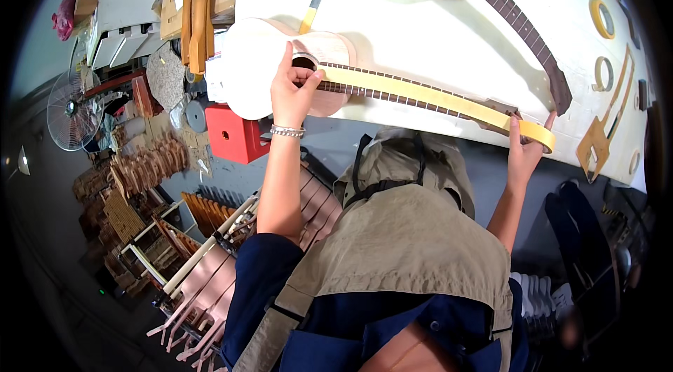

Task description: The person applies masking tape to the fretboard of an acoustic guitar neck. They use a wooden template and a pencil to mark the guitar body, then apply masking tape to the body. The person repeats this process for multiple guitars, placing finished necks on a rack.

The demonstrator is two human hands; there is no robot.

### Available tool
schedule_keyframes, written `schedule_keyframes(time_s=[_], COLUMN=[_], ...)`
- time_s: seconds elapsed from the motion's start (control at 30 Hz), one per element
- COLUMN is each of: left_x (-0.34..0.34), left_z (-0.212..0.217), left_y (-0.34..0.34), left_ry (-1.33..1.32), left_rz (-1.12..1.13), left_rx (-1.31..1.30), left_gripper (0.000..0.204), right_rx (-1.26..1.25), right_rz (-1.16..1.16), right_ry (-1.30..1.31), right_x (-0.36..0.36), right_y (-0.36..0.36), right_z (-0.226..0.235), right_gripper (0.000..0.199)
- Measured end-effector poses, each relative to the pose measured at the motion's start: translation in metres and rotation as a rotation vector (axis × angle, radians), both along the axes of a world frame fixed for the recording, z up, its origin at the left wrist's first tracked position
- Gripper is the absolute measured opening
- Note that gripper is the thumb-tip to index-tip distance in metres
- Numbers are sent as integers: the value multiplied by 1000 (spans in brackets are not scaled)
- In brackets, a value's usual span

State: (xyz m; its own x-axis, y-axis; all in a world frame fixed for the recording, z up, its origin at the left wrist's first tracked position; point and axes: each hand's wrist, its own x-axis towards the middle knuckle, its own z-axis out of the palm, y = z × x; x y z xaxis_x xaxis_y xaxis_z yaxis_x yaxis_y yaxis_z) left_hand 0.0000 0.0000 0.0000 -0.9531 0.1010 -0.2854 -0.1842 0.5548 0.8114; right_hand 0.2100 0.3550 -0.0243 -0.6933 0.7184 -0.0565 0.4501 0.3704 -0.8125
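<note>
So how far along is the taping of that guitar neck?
Yellow tape already covers one side of the neck from soundhole to headstock. The left hand presses its end down; the right hand holds the roll, uncut. The frets on the near side remain bare.

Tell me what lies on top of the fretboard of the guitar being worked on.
A strip of yellow masking tape runs along the fretboard, covering its far half. The left hand presses it near the soundhole; the right hand holds the tape roll. Frets beneath are hidden.
</note>
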Motion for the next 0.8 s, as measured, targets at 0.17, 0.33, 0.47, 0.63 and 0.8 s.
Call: schedule_keyframes(time_s=[0.17,0.33,0.47,0.63,0.8], left_x=[-4,-4,-4,9,39], left_z=[11,11,8,10,-5], left_y=[14,11,9,19,17], left_ry=[-32,-30,20,574,521], left_rz=[114,95,73,-115,-540], left_rx=[57,5,-59,-538,-720], left_gripper=[84,85,84,71,67], right_rx=[-58,-32,-151,-196,-87], right_rz=[-39,-39,-47,-116,-56], right_ry=[30,1,-25,33,77], right_x=[-5,-3,-2,2,-4], right_y=[-5,-3,-2,-3,-6], right_z=[5,0,3,2,-2], right_gripper=[82,79,86,85,83])
